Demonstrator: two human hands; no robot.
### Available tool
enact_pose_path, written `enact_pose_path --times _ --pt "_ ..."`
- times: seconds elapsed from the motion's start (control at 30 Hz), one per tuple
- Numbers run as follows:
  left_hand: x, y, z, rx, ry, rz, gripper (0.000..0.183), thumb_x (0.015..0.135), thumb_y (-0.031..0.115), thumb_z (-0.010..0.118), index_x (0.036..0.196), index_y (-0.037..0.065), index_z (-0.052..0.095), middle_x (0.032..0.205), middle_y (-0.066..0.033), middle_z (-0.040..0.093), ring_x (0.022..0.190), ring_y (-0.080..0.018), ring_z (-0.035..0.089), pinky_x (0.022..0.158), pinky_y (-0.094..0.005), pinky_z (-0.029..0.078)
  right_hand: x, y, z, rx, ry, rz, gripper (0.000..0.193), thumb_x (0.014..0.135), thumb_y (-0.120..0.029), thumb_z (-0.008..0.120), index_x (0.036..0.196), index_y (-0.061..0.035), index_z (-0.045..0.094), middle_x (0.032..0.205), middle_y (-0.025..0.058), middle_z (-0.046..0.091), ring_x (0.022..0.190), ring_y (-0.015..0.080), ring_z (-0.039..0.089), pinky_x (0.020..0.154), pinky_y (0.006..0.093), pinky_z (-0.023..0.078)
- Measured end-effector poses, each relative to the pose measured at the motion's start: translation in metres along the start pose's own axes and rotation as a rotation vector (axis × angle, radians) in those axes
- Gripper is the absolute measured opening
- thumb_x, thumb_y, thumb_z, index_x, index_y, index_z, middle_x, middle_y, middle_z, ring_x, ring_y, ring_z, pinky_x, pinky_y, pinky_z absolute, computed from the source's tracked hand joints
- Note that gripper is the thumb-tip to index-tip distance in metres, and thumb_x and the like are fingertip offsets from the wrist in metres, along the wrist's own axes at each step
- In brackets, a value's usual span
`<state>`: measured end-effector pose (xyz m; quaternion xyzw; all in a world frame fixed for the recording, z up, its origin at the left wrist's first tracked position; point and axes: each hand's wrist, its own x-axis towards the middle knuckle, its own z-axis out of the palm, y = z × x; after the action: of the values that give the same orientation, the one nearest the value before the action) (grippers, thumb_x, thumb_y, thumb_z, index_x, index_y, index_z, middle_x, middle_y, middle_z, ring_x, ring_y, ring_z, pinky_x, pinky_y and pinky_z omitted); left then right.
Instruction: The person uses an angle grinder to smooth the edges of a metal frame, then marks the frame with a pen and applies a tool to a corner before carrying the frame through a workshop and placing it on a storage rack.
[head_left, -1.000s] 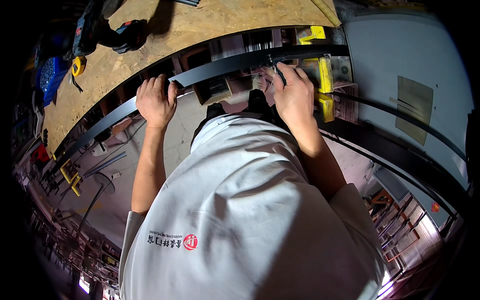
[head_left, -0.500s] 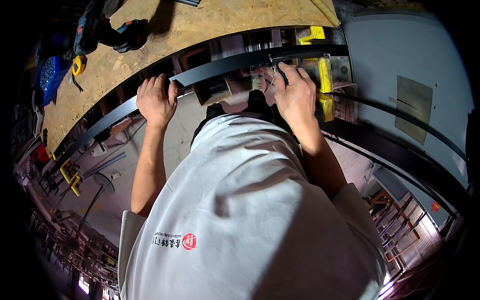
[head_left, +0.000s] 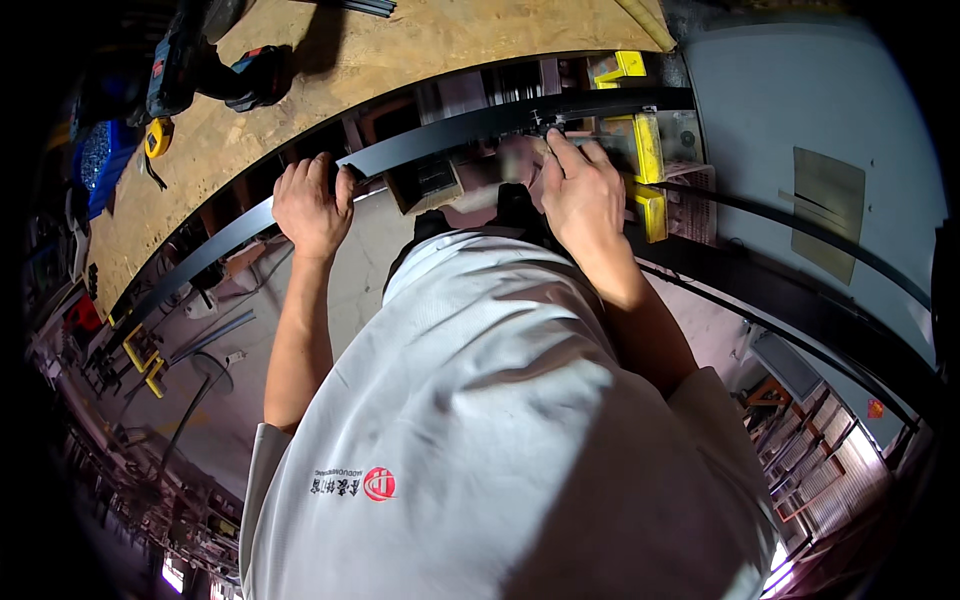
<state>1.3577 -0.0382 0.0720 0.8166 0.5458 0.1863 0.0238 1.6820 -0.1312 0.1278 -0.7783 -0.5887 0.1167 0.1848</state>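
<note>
A long dark metal profile runs from the lower left to the upper right along the near edge of the bench. My left hand is wrapped over it left of centre, thumb on the near side. Farther right, my right hand has its fingers bent together, with the index fingertip at a small dark fitting on the profile. Whatever lies under those fingers is hidden. Just beyond the right hand stands a yellow bracket below the profile's right end.
On the wooden bench top lie a cordless drill, a yellow tape measure and a blue bin of screws. A grey panel stands at the right, with dark bars along it. Yellow supports show at lower left.
My right hand has shifted slightly left, its index finger now stretched to the fitting; a dark object seen between thumb and finger is now hidden. The left hand stays on the profile.
</note>
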Motion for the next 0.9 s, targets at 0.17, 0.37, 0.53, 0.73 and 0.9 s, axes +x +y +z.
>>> enact_pose_path --times 0.17,0.37,0.53,0.73,0.9 --pt "-0.001 0.000 0.000 -0.019 0.009 0.002 0.031 0.092 0.035 0.067 0.104 0.007 0.071 0.087 -0.0080 0.065 0.084 -0.0304 0.061 0.079 -0.0408 0.048 0.003 -0.001 0.004 0.020 0.036 -0.018 0.032 0.091 -0.012 0.069 0.122 -0.0050 0.074 0.105 0.0194 0.072 0.096 0.0402 0.070 0.085 0.0465 0.057" --pt "-0.001 0.000 -0.001 0.010 -0.021 -0.006 0.031 0.092 0.035 0.067 0.104 0.007 0.071 0.088 -0.0078 0.066 0.085 -0.0302 0.061 0.079 -0.0405 0.048 0.003 -0.002 0.008 -0.041 0.010 0.004 0.031 0.091 -0.012 0.068 0.121 -0.0054 0.075 0.107 0.0169 0.072 0.095 0.0385 0.070 0.084 0.0451 0.058" --pt "-0.001 0.001 -0.001 0.001 -0.006 0.002 0.031 0.092 0.035 0.067 0.105 0.007 0.071 0.088 -0.0083 0.066 0.085 -0.0303 0.062 0.079 -0.0408 0.048 0.001 0.002 0.005 0.001 0.021 0.000 0.032 0.092 -0.013 0.068 0.122 -0.0057 0.075 0.107 0.0162 0.071 0.094 0.0379 0.070 0.083 0.0449 0.058" --pt "0.000 0.000 -0.001 0.006 -0.002 0.010 0.032 0.093 0.035 0.066 0.105 0.006 0.071 0.090 -0.0093 0.067 0.086 -0.0310 0.062 0.080 -0.0413 0.048 0.001 0.005 0.016 -0.030 0.002 0.004 0.037 0.095 -0.022 0.067 0.131 -0.0120 0.071 0.112 0.0199 0.067 0.087 0.0434 0.071 0.078 0.0528 0.058" --pt "0.000 0.002 -0.002 0.005 -0.021 0.005 0.031 0.094 0.034 0.065 0.106 0.006 0.071 0.092 -0.0101 0.068 0.087 -0.0318 0.062 0.081 -0.0415 0.049 -0.001 0.007 0.018 -0.016 0.024 -0.003 0.037 0.096 -0.022 0.066 0.131 -0.0118 0.070 0.112 0.0197 0.066 0.088 0.0438 0.070 0.078 0.0528 0.059"
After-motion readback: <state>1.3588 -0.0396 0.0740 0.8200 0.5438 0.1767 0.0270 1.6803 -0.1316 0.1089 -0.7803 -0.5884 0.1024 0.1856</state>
